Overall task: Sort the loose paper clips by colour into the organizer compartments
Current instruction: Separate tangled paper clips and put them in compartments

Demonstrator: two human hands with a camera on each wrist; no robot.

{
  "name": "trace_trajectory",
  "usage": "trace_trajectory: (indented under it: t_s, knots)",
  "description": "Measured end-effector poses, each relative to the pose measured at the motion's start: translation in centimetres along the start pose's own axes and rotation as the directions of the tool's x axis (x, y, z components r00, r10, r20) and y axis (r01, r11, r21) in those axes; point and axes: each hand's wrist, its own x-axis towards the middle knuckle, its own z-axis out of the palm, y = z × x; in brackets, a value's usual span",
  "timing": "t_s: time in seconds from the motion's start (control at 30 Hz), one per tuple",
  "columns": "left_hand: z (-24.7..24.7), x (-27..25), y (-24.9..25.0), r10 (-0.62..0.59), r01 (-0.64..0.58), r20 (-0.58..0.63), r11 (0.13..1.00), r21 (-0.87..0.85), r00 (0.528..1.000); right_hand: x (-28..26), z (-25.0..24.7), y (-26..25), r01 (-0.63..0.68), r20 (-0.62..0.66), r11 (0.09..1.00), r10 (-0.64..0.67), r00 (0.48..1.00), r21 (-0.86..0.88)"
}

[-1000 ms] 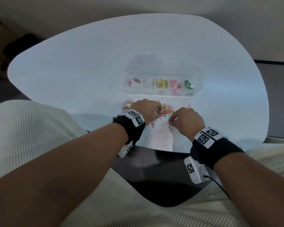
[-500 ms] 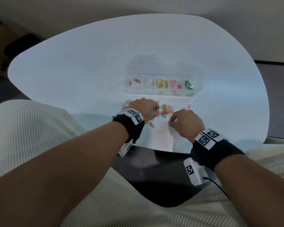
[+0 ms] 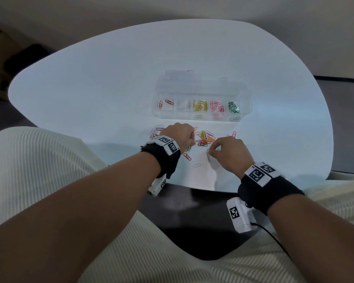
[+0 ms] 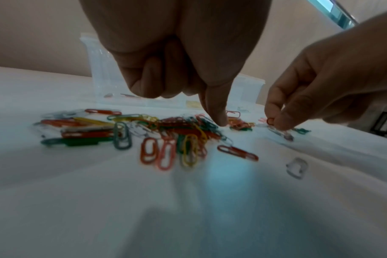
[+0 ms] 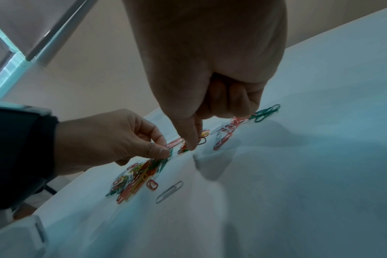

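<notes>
A clear organizer [image 3: 178, 117] stands on the white table, its compartments holding red, white, yellow, pink and green clips. The loose mixed-colour clip pile [image 3: 204, 138] lies just in front of it. My left hand [image 3: 191, 139] is at the pile's left side; in the right wrist view its thumb and forefinger [image 5: 164, 150] pinch a green clip [image 5: 171, 152] low on the pile. Just right of the pile and near the tabletop, my right hand [image 3: 209, 151] pinches a red clip [image 4: 270, 121] between thumb and forefinger. Its other fingers are curled in.
A single red clip [image 3: 187, 156] and a white clip [image 3: 198, 165] lie nearer me than the pile. Pink clips [image 3: 233, 133] sit beyond my right hand. More clips [image 3: 156, 128] lie left of my left hand. The table's near edge [image 3: 202, 188] is close behind my wrists.
Both hands stay at the pile and have barely shifted. The left hand has drawn back slightly and uncovered the lone red clip. The right hand keeps its pinch on the red clip.
</notes>
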Motion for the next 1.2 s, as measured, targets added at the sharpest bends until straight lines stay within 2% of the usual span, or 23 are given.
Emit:
trace_trajectory:
  t_s: [0.2,0.33,0.43,0.87,1.03,1.2]
  knots:
    - [-0.9,-0.4,0.2,0.009,-0.010,-0.024,1.000,-0.026,1.000,0.3,-0.5,0.5,-0.001,-0.002,0.988,0.001,1.000,0.154]
    - [-0.2,-1.1,1.1,0.073,-0.069,-0.076,0.996,0.060,0.994,0.3,-0.2,0.6,-0.008,-0.008,0.986,0.010,1.000,0.167]
    - [0.4,-1.4,2.1,0.132,-0.124,-0.033,0.976,0.177,0.991,0.3,0.0,0.7,-0.010,-0.015,0.983,0.013,1.000,0.184]
    - [0.9,-0.4,1.3,0.143,-0.124,-0.058,0.959,0.254,0.988,0.6,0.3,0.7,-0.011,-0.015,0.988,0.013,1.000,0.152]
    - [0.7,-0.2,0.9,0.127,-0.116,-0.045,0.975,0.188,0.991,0.3,-0.1,0.6,0.002,-0.020,0.983,0.001,1.000,0.183]
    - [0.5,-0.2,0.8,0.019,-0.023,-0.054,0.997,-0.071,0.998,0.1,-0.5,0.2,-0.018,-0.014,0.970,0.022,1.000,0.244]
